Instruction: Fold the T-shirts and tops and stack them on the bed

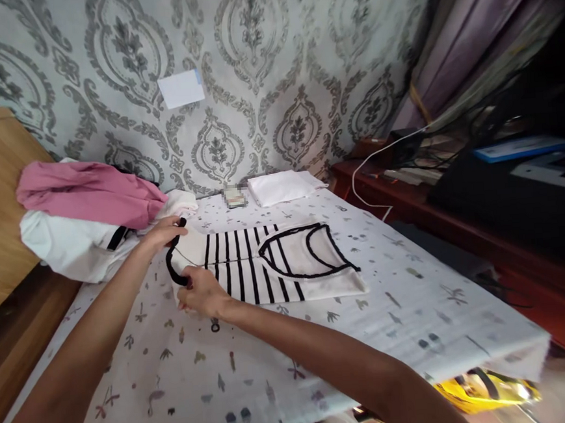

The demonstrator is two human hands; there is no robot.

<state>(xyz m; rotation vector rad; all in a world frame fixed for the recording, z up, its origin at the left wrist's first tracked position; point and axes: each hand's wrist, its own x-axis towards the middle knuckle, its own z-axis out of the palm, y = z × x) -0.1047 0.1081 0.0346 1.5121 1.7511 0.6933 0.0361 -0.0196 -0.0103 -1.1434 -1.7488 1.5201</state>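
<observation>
Garment [248,276], flat, white, black-striped

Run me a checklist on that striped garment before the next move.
1. Left hand has a grip on the striped garment: ok, on the black-trimmed end.
2. Right hand has a grip too: ok, at the same end, nearer the camera.
3. Far end from the hands lies on the patterned sheet: ok.
4. Underside free of creases: cannot tell, hidden.
5. Folded white cloth apart from the garment: ok, it lies beyond it.
6. Plenty of room between left hand and clothes pile: not ok, the pile is close.
</observation>
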